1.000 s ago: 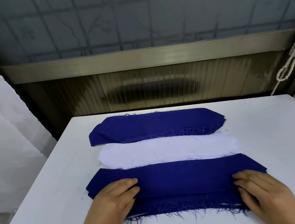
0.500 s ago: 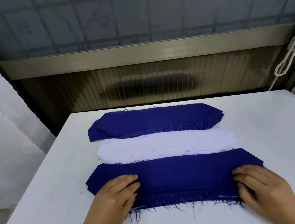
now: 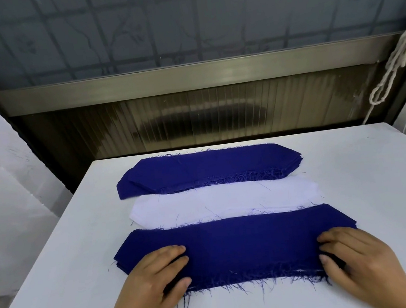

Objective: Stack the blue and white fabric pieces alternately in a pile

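head view: single camera, looks down at a white bench (image 3: 351, 175) set before a dark ribbed wall panel.
near pile: stack of dark blue fabric strips with angled ends and frayed edges (image 3: 245, 245), at the bench's near edge; several layers show at its left and right ends. A sliver of white shows at the frayed near edge, so white layers may sit underneath; cannot confirm.
white pieces: flat stack of white fabric strips of the same shape (image 3: 223, 206), just behind the near pile, its near edge touching or slightly under the blue.
far pile: second stack of dark blue fabric strips (image 3: 208, 169), behind the white one, overlapping its far edge.
left hand: left hand (image 3: 155, 278) on the near pile's left end; fingers (image 3: 167, 252) mostly straight and pressing on top, thumb at the frayed edge. Reads as flat pressing, not a pinch.
right hand: right hand (image 3: 355, 255) on the right end, fingers (image 3: 332, 236) laid over the cloth, thumb by the near edge; whether it nips the edge, cannot tell.
step: likely squaring the top blue piece; a white one is due next.
risk 1: loose threads snag on fingers as the hands lift, dragging the top layer askew.
risk 2: white strips cling together, so two get picked up and the alternation breaks.
risk 3: white on white bench, so edges are hard to read and the piece lands offset.
other: white knotted rope (image 3: 389, 66) hangs at upper right, well apart.
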